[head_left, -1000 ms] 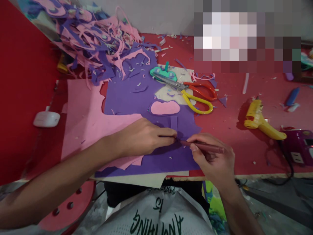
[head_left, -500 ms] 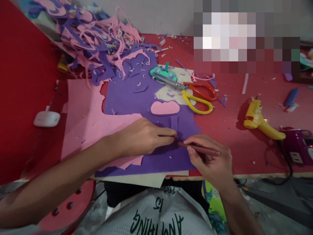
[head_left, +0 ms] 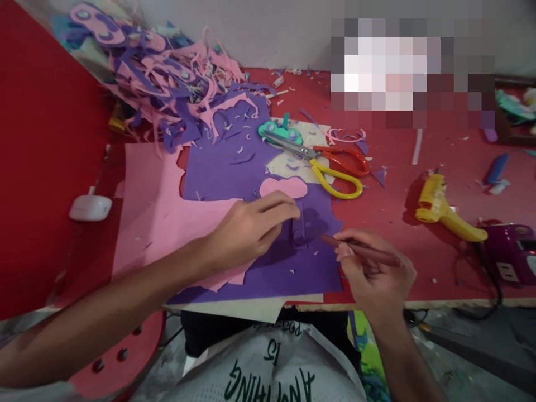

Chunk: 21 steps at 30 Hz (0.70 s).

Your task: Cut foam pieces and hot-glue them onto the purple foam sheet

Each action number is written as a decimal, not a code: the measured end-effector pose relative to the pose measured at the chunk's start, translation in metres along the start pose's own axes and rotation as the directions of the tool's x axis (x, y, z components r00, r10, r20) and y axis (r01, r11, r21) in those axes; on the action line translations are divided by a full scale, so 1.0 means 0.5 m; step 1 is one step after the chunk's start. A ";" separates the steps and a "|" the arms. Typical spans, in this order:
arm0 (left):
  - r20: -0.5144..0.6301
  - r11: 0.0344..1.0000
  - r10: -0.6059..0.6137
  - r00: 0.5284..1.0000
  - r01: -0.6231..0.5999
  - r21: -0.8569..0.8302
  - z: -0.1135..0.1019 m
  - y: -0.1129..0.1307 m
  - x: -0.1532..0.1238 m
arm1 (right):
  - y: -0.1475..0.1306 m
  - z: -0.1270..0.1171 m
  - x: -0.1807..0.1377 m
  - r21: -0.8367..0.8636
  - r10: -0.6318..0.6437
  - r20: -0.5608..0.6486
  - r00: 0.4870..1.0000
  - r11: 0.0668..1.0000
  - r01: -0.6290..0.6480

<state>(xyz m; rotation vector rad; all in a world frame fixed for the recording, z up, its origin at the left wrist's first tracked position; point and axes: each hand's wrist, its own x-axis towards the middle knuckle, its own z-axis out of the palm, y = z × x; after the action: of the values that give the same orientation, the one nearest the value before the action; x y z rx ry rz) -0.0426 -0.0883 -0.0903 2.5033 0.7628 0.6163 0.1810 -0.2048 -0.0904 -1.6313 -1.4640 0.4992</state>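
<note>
Since the earlier frame, the left hand (head_left: 268,220) is lifting higher and uncovering more of the purple strip (head_left: 298,224); the right hand (head_left: 374,268) is drawing back to the right, carrying its reddish-brown pen (head_left: 377,254) along.

The strip is lying upright in the view, on the purple sheet (head_left: 272,276) between the two hands; near its lower end a small round shape (head_left: 298,239) is showing, though whether it is a loose piece or a drawn outline cannot be told. The left hand is hovering with fingers bent and thumb parted, seemingly holding nothing; its fingertips are hanging over the strip's upper end, and contact cannot be told. The right hand is gripping the pen, whose tip is pointing at the strip but staying apart from it.

For neat pen work here, keeping the strip pinned flat with the left fingertips, clear of the tip, is probably helping most; bearing lightly is likely sparing such soft-looking material from dents.

Just above, a pink bean-shaped piece (head_left: 285,186) is resting; beyond it, scissors (head_left: 309,152) are lying across a teal piece (head_left: 270,129); to the left, a pink sheet (head_left: 144,234) is spreading beneath a heap of scraps (head_left: 167,72); to the right, a yellow glue gun (head_left: 434,200) is lying on the red table (head_left: 389,195).
</note>
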 end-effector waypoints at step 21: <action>0.178 0.989 -0.053 0.983 0.027 0.145 0.041 0.002 -0.011 | 0.011 -0.015 0.218 -0.201 -0.614 -0.135 0.777 0.785 0.586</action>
<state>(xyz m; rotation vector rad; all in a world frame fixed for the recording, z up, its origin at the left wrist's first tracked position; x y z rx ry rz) -0.0354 -0.0983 -0.1077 2.6220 0.8105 0.3233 0.2151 -0.1043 -0.0637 -1.1690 -1.7911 -0.1383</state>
